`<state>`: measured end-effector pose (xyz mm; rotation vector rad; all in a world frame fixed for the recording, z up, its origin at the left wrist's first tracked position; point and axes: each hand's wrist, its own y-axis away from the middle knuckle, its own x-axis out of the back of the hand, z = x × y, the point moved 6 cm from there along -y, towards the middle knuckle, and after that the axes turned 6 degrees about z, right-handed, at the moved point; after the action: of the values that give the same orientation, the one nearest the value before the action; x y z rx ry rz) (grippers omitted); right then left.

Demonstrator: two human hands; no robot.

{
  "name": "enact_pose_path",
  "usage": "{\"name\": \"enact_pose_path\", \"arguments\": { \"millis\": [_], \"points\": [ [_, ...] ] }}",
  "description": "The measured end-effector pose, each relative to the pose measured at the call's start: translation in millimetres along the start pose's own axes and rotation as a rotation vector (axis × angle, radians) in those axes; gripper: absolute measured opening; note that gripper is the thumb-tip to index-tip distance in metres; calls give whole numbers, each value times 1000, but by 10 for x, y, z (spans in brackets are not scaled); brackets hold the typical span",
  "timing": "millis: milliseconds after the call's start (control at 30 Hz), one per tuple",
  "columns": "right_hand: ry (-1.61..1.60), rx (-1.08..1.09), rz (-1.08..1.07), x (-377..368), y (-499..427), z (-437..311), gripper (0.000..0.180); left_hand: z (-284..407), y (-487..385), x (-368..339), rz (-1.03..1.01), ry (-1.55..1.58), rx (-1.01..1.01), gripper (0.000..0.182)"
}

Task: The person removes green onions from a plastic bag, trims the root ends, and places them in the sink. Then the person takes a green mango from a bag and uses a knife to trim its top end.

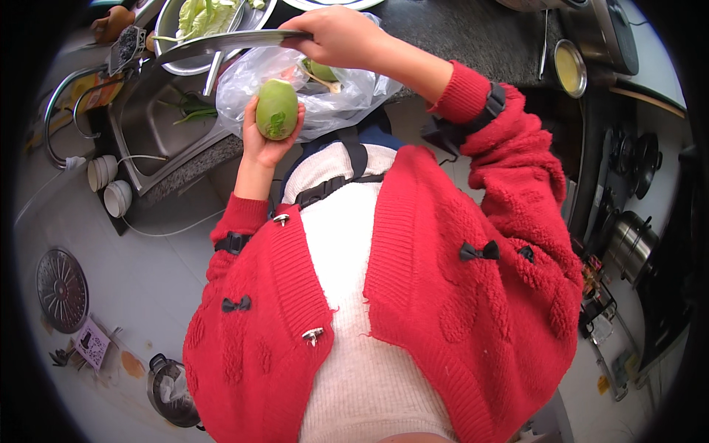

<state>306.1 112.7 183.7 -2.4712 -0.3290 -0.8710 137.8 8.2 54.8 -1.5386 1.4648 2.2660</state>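
Observation:
My left hand [265, 145] cups a green radish [277, 111] from below, with its pale cut end pointing away from me. Beyond it, my right hand [340, 41] grips a kitchen knife [232, 40], whose long blade reaches left, blurred and seen nearly edge-on. The blade is above and apart from the radish. A clear plastic bag [332, 111] lies behind the radish at the counter's edge. Inside or on it are another green radish [322, 71], partly hidden under my right wrist, and a pale stalk.
A metal bowl [180, 69] of leafy cabbage [205, 19] stands behind the knife. At left are the steel sink [147, 130], its faucet [52, 122] and stacked white bowls [117, 198]. The dark countertop [454, 44] extends right to a small tin [569, 69] with yellowish contents.

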Motion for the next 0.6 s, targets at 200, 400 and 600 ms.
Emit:
{"name": "enact_pose_path", "arguments": {
  "millis": [200, 400, 600],
  "points": [
    [-43, 37, 130, -181, 89, -251, 23, 32, 8, 5, 66, -15, -64, 56],
    [4, -77, 70, -235, 422, 61, 22, 39, 12, 48, 57, 19, -33, 57],
    [-9, -221, 58, -256, 636, 200, 18, 46, 6, 65, 49, 6, -49, 55]
  ]
}}
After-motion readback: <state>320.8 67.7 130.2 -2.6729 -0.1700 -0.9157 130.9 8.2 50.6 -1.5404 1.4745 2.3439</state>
